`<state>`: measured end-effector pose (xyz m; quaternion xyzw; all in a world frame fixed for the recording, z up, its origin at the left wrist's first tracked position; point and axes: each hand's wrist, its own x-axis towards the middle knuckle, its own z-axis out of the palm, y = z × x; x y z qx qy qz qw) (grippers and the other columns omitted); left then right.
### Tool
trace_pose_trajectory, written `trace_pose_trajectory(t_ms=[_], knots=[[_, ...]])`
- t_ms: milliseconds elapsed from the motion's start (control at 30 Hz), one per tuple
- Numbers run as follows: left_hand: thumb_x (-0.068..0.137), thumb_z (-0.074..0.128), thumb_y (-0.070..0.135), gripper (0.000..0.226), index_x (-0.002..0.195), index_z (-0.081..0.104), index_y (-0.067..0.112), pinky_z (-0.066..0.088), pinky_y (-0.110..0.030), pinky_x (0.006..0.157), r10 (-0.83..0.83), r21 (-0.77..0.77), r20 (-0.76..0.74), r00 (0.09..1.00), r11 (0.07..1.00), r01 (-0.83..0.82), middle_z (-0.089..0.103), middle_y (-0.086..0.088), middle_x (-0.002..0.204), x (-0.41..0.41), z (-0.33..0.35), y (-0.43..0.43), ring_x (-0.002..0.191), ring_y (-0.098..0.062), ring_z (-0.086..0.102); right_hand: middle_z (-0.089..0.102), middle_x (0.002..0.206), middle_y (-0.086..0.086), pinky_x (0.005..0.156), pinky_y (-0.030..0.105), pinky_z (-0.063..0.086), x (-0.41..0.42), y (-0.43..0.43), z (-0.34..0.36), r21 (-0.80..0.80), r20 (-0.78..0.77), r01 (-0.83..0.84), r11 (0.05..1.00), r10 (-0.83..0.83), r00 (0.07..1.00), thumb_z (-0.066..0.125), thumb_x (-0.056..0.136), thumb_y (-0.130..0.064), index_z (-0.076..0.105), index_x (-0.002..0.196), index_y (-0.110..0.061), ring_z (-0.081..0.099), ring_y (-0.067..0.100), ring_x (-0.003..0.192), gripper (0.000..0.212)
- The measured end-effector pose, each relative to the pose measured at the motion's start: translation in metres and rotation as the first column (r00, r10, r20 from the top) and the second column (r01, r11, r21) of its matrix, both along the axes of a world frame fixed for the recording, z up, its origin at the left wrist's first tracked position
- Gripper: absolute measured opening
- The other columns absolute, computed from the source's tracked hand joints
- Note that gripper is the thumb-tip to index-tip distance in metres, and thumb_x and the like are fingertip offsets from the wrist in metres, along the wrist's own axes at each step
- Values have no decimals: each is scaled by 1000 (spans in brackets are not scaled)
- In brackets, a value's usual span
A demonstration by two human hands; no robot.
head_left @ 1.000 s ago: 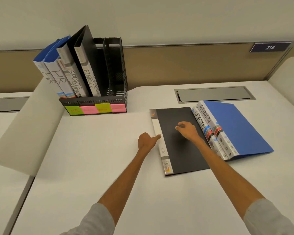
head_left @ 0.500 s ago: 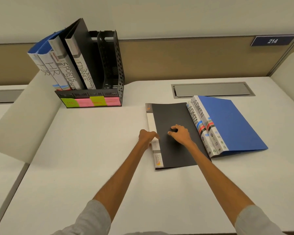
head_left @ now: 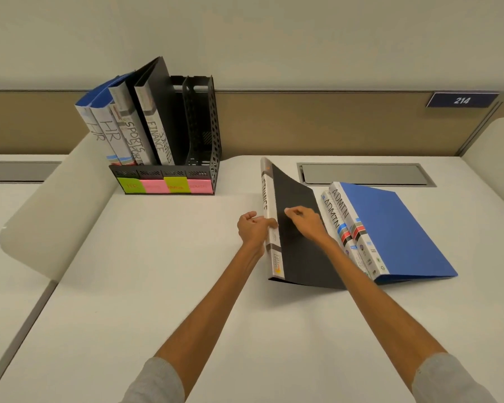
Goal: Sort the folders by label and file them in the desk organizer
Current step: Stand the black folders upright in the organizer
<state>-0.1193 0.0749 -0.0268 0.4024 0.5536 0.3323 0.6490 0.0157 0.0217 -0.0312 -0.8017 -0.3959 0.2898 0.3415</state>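
Finance folder (head_left: pixel 300 251), long axis pointing away, tilts spine-up in the left hand (head_left: pixel 252 229)'s grip, the right hand (head_left: pixel 304 222)'s hold unclear, desk organizer (head_left: pixel 214 135) ahead-left.

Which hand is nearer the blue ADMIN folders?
Right. The right hand lies on the black folder, just left of the ADMIN folders; the left hand grips its spine, farther left.

White desk (head_left: pixel 157 286) w/ organizer (head_left: pixel 215 126), black folder (head_left: pixel 303 263), 2 blue folders (head_left: pixel 396 234).
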Motion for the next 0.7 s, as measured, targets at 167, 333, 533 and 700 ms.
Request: trace_pose_trajectory(t_ms=[167,333,533,700], knots=[[66,79,4,51,102,44,15,52,-23,58,60,119,83,995,990,-69,62,-4,97,-7,35,13,81,-21,64,58,134,5,102,37,45,1,26,34,62,19,-68,996,67,998,47,98,-48,54,131,-18,55,22,121,46],[63,80,6,45,84,41,20,54,-21,57,118,274,108,987,951,-144,65,-2,92,-21,61,24,83,-22,66,46,146,8,105,48,45,-1,64,88,141,11,-94,985,94,996,44,98,-50,29,147,-26,61,25,116,57],[53,80,1,49,73,40,20,59,-27,56,162,409,129,978,890,-201,68,-9,85,-42,79,40,80,-15,68,41,150,12,84,54,57,-14,115,177,287,26,-126,950,124,992,43,98,-50,18,149,-37,55,33,122,58],[48,79,-4,50,72,39,14,59,-29,56,160,472,126,979,858,-201,64,-6,70,-66,91,58,65,-4,64,32,153,13,64,53,60,-35,150,226,368,29,-173,914,175,984,54,96,-42,25,145,-37,48,36,126,57]])
